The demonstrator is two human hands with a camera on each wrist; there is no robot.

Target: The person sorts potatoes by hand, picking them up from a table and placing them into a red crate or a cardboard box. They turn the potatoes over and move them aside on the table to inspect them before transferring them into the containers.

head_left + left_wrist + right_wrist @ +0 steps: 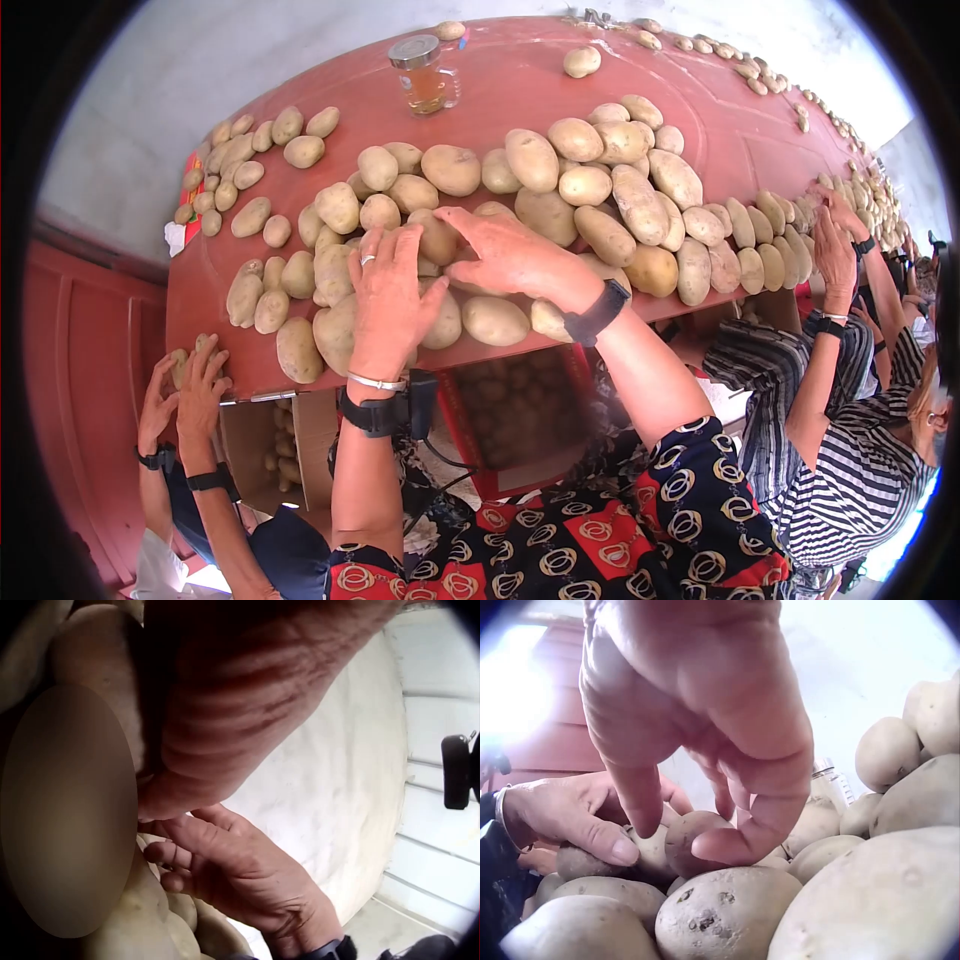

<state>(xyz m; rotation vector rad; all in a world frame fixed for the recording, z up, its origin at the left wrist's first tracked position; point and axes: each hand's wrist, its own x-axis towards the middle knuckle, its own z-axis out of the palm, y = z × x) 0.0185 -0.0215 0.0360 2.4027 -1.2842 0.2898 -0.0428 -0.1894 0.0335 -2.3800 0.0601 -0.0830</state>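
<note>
Potatoes lie piled along the near side of the red table (330, 75). My right hand (530, 255) reaches in from the right and grips a potato (436, 238). In the right wrist view, its thumb and curled fingers straddle that potato (694, 840). Beside it, my left hand (388, 295), with a ring and a bracelet, rests on the potatoes, fingers extended away from me and thumb out to the side. The left thumb lies over a darker potato (585, 864) in the right wrist view. In the left wrist view, my right hand (251, 874) shows below the left palm.
A lidded glass mug (425, 80) of amber liquid stands behind the pile. Smaller potatoes (235, 155) lie at the back left. Below the table edge are a red-edged crate (465, 445) and a cardboard box (315, 430). Other people's hands (195, 385) work at both sides.
</note>
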